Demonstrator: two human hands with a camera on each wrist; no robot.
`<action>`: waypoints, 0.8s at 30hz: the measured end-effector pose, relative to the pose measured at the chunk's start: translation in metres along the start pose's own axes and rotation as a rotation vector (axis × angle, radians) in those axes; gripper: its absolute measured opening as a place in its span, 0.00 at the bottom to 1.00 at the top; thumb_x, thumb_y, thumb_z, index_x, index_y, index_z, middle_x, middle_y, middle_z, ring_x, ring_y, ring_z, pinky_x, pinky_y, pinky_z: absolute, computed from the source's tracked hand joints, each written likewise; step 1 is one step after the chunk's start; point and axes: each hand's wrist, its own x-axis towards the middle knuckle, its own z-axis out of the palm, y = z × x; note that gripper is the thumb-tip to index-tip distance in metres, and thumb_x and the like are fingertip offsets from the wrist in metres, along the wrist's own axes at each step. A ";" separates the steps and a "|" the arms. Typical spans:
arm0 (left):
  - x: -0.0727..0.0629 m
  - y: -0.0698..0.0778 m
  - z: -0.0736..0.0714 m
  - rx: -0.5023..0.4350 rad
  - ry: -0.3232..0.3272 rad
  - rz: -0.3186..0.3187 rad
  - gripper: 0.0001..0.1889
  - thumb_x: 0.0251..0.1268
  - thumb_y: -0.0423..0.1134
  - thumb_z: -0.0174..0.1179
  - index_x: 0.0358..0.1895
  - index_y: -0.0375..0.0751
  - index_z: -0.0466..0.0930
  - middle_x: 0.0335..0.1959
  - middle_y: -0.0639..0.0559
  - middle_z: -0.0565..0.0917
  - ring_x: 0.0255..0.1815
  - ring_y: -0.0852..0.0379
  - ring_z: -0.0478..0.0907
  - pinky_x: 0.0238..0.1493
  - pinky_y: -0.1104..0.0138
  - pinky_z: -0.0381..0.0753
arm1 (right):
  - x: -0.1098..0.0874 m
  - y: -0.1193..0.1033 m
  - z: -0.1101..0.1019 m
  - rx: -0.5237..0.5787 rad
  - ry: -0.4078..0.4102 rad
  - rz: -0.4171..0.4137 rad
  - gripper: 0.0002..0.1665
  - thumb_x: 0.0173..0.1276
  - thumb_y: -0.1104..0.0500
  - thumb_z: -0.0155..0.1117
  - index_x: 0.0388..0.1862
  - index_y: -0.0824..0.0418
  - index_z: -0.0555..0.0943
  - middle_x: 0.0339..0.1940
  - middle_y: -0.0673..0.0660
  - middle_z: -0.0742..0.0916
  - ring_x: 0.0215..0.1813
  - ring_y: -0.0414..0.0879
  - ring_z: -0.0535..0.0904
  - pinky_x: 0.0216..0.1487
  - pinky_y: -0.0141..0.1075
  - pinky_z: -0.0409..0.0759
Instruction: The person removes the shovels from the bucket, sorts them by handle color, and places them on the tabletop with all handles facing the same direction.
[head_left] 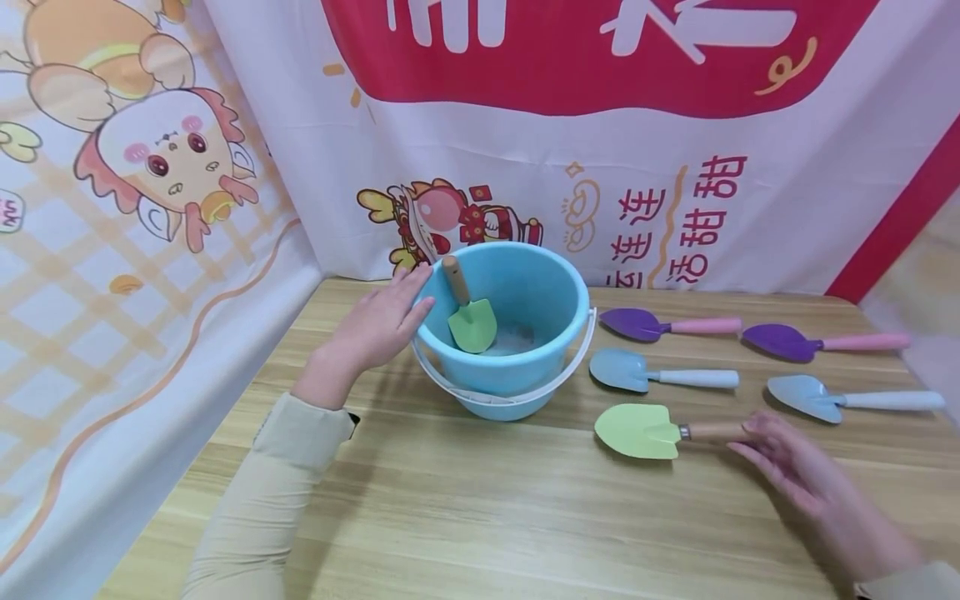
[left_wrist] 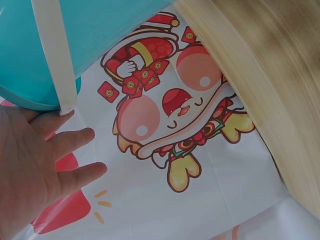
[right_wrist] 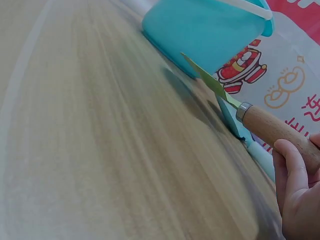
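Note:
A light blue bucket [head_left: 495,379] with a white handle stands on the wooden table. Inside it, a green trowel [head_left: 474,327] leans with its wooden grip up against the rim. My left hand [head_left: 375,329] rests on the bucket's left rim, fingers extended; in the left wrist view they spread beside the bucket's white handle [left_wrist: 56,55]. Right of the bucket, my right hand [head_left: 798,467] grips the wooden handle of a second green trowel [head_left: 637,431], whose blade points toward the bucket. The right wrist view shows this trowel's blade [right_wrist: 212,82] raised above the table.
Behind the held trowel lie two light blue trowels [head_left: 618,369] and two purple trowels [head_left: 630,325] with pink handles, blades toward the left. Printed cloth [head_left: 480,150] hangs behind the table [head_left: 450,508] and along its left side.

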 end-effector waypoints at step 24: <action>-0.001 0.002 -0.001 0.009 0.003 -0.003 0.35 0.84 0.58 0.35 0.84 0.44 0.47 0.84 0.46 0.52 0.83 0.41 0.42 0.76 0.37 0.52 | 0.006 0.006 -0.009 0.051 0.000 -0.037 0.17 0.77 0.78 0.45 0.44 0.67 0.81 0.44 0.59 0.84 0.49 0.51 0.87 0.56 0.41 0.83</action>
